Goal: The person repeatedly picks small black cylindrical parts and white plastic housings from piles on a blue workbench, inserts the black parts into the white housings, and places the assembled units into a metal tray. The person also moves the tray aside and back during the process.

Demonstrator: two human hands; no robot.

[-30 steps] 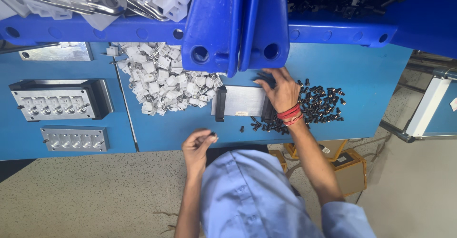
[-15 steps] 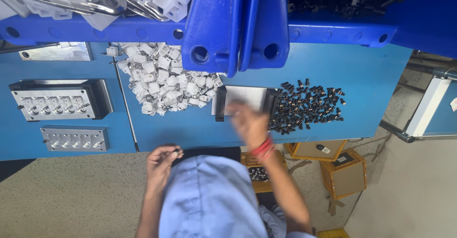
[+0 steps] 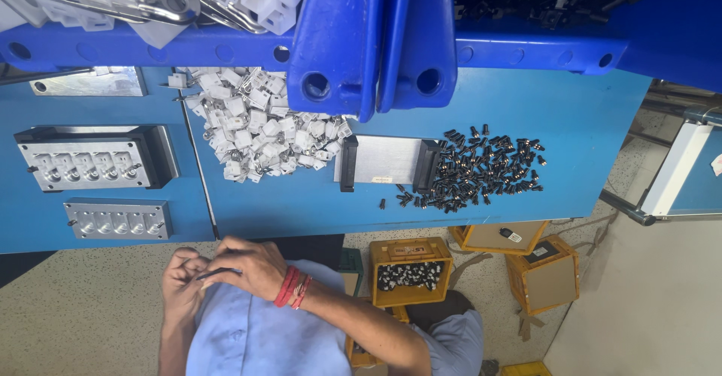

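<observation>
Head view. Both hands are drawn back off the blue table (image 3: 526,120) and held close to the body, over the light blue shirt (image 3: 256,338), just below the table's near edge. The right hand (image 3: 252,265), with red bands at the wrist, lies over the left hand (image 3: 183,282). The fingers of both are curled inward and pressed together around a thin dark piece (image 3: 218,273), so the piece can be worked at close range between the fingertips. The piece appears slender and black; its exact shape is too small to tell.

The stock stays on the table: a heap of white plastic parts (image 3: 256,131) near the middle, a scatter of small black parts (image 3: 481,169) toward the right part of the near edge, and a grey metal block (image 3: 387,159) between them. Two metal fixtures (image 3: 90,158) sit at the left.
</observation>
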